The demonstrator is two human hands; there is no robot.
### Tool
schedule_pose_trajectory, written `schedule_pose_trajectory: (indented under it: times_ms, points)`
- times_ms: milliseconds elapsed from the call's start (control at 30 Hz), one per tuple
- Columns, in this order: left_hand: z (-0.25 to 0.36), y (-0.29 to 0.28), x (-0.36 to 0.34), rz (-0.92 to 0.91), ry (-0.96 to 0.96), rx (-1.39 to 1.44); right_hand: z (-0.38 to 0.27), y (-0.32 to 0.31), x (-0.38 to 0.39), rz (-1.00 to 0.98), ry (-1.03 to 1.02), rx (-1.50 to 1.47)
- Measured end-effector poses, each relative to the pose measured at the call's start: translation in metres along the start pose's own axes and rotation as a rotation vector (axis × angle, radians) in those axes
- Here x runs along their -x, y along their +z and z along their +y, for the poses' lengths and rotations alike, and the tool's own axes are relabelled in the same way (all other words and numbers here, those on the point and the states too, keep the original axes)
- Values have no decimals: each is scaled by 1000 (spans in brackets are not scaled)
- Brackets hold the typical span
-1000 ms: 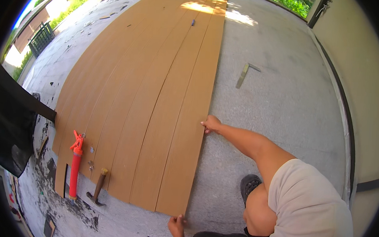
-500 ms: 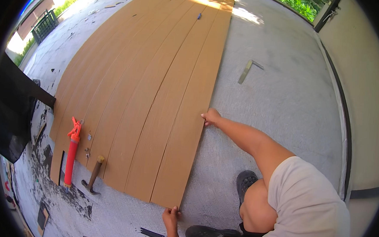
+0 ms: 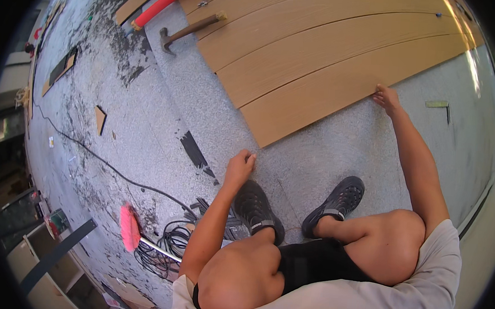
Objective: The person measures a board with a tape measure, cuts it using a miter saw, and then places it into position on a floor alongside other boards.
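Observation:
Long tan planks with a wood-grain face lie side by side on the grey floor. My right hand [image 3: 387, 99] is at the outer edge of the nearest plank [image 3: 318, 105], its fingertips on the edge in a pinch. My left hand [image 3: 240, 168] is just off that plank's near corner, apart from it. Its fingers are curled closed, and no object shows in them. A claw hammer [image 3: 192, 31] with a wooden handle rests partly on the planks. Beside it is a red tube-shaped tool [image 3: 165, 5], cut off by the view's edge.
A metal square [image 3: 438, 104] lies on the floor to the right. Left of my feet are a coiled black cable [image 3: 171, 237], a pink-headed brush [image 3: 129, 228] and a dark strip [image 3: 194, 150]. Small board offcuts [image 3: 100, 120] lie farther left. Open shelving [image 3: 54, 261] stands at lower left.
My view has swung left and down toward my feet. My left hand has come off the plank's corner. My right hand has stayed at the plank's edge.

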State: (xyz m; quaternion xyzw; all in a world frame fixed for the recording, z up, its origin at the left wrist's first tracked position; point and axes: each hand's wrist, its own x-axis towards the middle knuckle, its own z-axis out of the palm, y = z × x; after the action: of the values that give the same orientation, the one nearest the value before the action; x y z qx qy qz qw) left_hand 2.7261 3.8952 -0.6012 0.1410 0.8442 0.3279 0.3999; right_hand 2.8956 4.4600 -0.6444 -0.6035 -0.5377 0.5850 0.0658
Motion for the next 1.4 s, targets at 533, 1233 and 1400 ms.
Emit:
schedule_pose_trajectory:
  times_ms: [533, 1233, 1400]
  points:
    - [-26, 19, 3, -4, 43, 0, -7, 5, 8, -68, 11, 47]
    - [-2, 41, -3, -70, 106, 242, -15, -31, 21, -130, -18, 86]
    - [-41, -2, 30, -79, -10, 173, 4, 48, 18, -220, -67, 136]
